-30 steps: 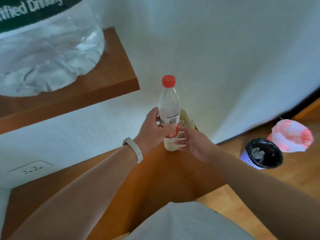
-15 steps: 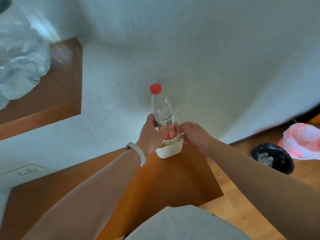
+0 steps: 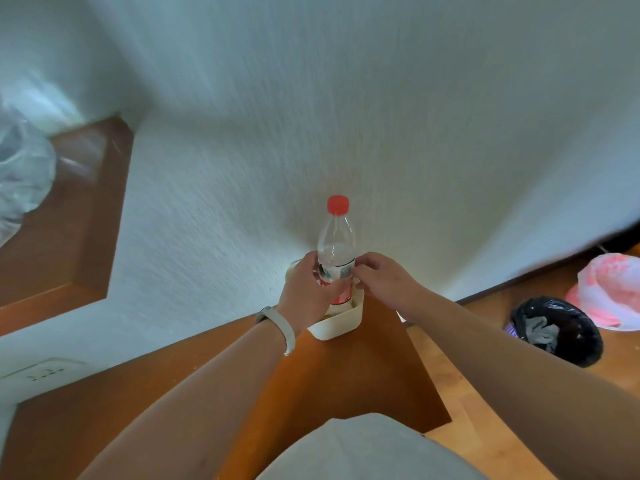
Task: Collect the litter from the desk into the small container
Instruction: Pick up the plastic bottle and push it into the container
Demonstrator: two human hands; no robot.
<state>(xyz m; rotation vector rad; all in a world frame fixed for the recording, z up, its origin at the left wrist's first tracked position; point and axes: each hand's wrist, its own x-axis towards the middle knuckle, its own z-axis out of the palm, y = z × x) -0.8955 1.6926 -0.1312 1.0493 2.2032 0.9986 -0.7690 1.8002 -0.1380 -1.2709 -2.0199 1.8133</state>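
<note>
Head view, lowest in the frame, shows a grey garment (image 3: pixel 363 448) at the bottom centre, and both bare forearms reach up from the lower corners over the brown wooden table (image 3: pixel 363 375). A pale wristband (image 3: pixel 280 327) circles the left wrist. At the lower left of the frame a white wall socket (image 3: pixel 41 372) sits just above the table's edge. On the wooden floor at the right stands a bin lined with a black bag (image 3: pixel 557 330), grey crumpled material inside it, and just beyond it lies a pink and white plastic bag (image 3: pixel 616 292). Near the table's far corner, at the middle of the frame, sits the small cream container (image 3: pixel 337 325), close to the white textured wall (image 3: pixel 346 116). A clear plastic bottle (image 3: pixel 336 244) with a red cap and a red and white label stands upright with its base inside the container. The left hand (image 3: pixel 304 292) has its grip wrapped around the bottle's labelled lower body. The right hand (image 3: pixel 381 275) touches the bottle's label with its fingertips from the right side, its grip narrow; whether it truly clasps the bottle I cannot tell. At the upper left a wooden shelf (image 3: pixel 69 220) carries a blurred clear plastic object (image 3: pixel 20 174).
</note>
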